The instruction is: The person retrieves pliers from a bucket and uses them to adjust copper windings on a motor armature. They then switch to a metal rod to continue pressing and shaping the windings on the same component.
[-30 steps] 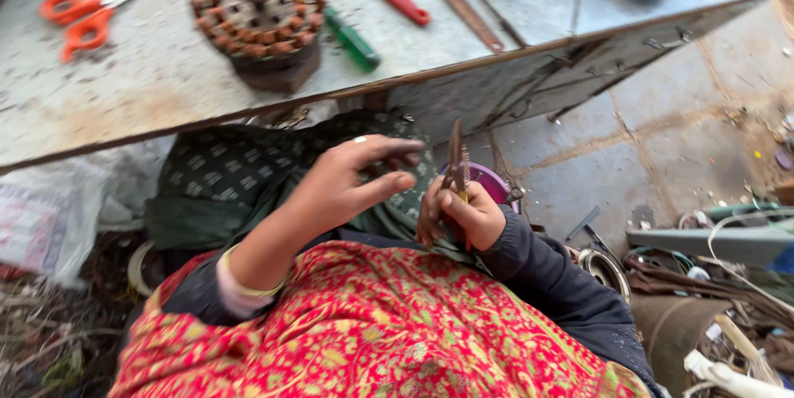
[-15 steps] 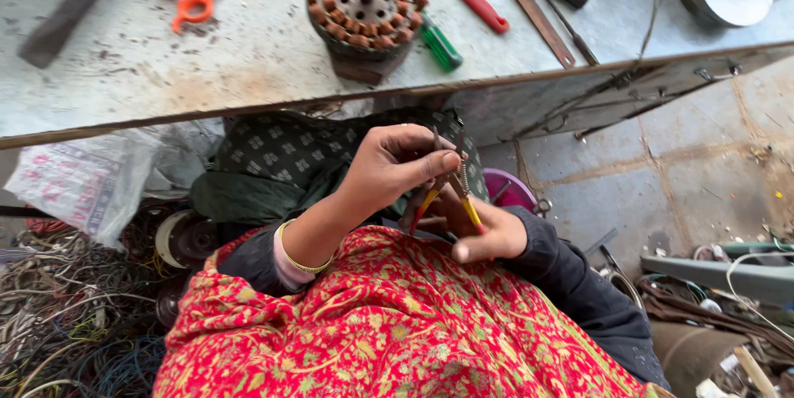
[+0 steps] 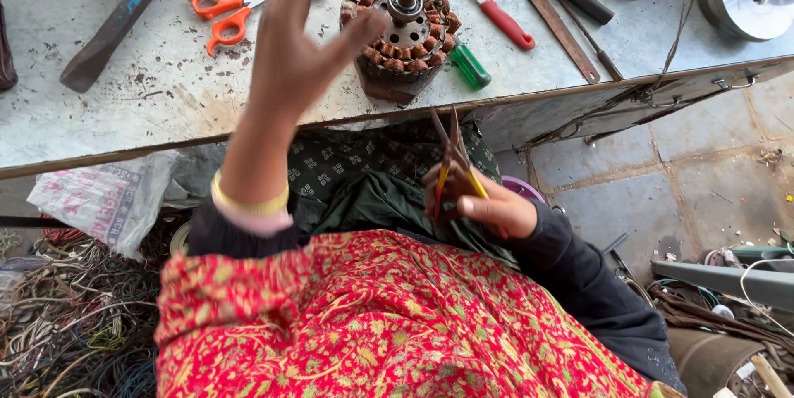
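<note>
Here my left hand point(image 3: 302, 42) is lifted above the table point(image 3: 165, 109), fingers spread wide and holding nothing, with the fingertips close to the motor core point(image 3: 403, 30) that sits near the table's front edge. My right hand point(image 3: 484, 208) is low over my lap, fingers wrapped around the yellow handles of a pair of pliers point(image 3: 453, 158), whose thin jaws point up toward the table edge and look nearly closed on each other; I cannot tell if anything is caught between them. The motor core is round, ringed with copper-brown windings, with a metal shaft standing up from its middle. Just to its right lies a green-handled screwdriver point(image 3: 471, 66), and beyond that a knife with a red handle point(image 3: 495, 16) and a flat rusty strip point(image 3: 562, 34). To the left of my raised hand lie orange scissors point(image 3: 222, 18), and further left a long dark bar point(image 3: 120, 22) lies slantwise. A shiny metal disc point(image 3: 748, 1) sits at the far right corner of the table. Below the table on my left is a plastic bag point(image 3: 103, 200) above a tangle of wires point(image 3: 58, 315). A yellow bangle point(image 3: 248, 201) circles my left wrist, and red patterned cloth point(image 3: 372, 324) covers my lap.
</note>
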